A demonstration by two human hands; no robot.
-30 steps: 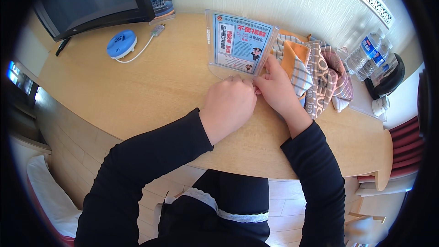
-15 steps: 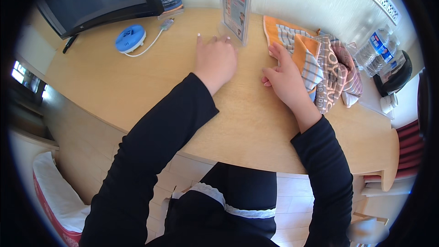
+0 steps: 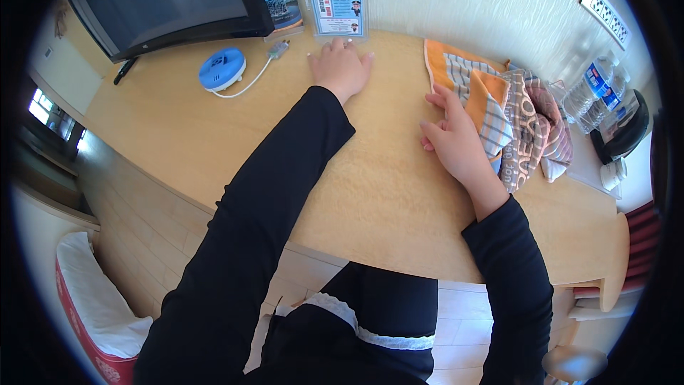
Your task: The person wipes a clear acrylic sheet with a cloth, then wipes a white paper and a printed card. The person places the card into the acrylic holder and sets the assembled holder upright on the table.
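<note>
My left hand [image 3: 340,70] is stretched far over the table with its fingers apart, and its fingertips reach the foot of a clear acrylic sign stand [image 3: 338,7]. The stand is upright against the wall, its printed sheet facing me; my fingers hide part of its lower edge. My right hand [image 3: 456,139] hovers or rests beside a heap of towels, fingers loosely bent and apart, holding nothing I can see. Nearest to it is an orange and grey checked towel [image 3: 486,100]. A brown towel with lettering [image 3: 522,128] lies bunched just right of that one.
A black monitor [image 3: 167,0] and a blue booklet [image 3: 283,6] stand at the back left. In front lies a round blue device [image 3: 222,69] with a white cable. Water bottles [image 3: 593,89], a black kettle-like object [image 3: 625,128] and a white cup [image 3: 613,173] are at the right.
The sign stand has gone from slanted to facing me and sits farther left, closer to the wall. My left hand has moved forward with it. My right hand stays by the towels.
</note>
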